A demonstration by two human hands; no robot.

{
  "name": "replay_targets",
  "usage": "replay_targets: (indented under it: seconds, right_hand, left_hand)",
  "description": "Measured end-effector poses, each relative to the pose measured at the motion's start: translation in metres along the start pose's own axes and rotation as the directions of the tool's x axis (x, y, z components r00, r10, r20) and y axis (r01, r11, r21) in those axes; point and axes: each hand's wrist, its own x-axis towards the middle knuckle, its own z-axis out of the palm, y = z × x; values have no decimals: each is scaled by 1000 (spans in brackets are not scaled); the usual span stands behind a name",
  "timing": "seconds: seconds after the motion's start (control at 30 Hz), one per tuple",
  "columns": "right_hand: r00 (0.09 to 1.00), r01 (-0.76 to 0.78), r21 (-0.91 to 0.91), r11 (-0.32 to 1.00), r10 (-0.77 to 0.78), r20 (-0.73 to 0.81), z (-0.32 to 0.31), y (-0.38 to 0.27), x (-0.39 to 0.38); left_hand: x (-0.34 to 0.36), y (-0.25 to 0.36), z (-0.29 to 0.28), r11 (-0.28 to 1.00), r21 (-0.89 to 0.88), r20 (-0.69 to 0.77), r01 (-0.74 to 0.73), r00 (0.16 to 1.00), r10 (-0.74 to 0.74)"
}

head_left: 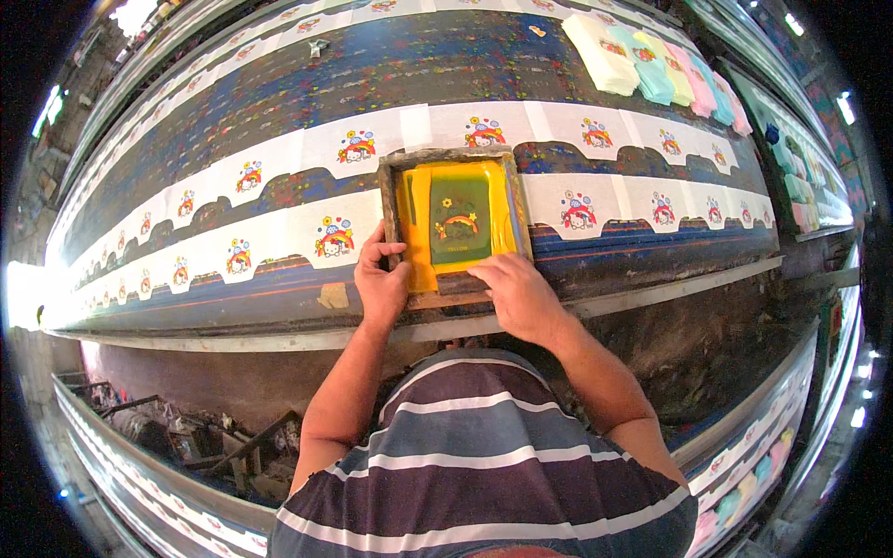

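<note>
My left hand (381, 279) and right hand (519, 296) both press on the near edge of the wooden printing frame (456, 221), which fills the table (279, 84) right before me; to either side only flat printed cloth pieces (279, 246) lie, low enough to pass over; far right, stacked pastel cloth bundles (651, 60) rise up, well apart; the dark blue middle strip beyond the frame lies open.
</note>
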Motion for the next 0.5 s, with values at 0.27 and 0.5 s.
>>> replay_targets:
  seconds: [0.27,0.5]
  right_hand:
    - [976,83,-212,974,-122,-178,36,7,-15]
    - [952,116,-267,957,-183,-243,32,51,54]
  left_hand:
    - [13,-14,-5,999,-35,32,-3,999,4]
    - [24,4,-11,998,58,85,6,996,-11]
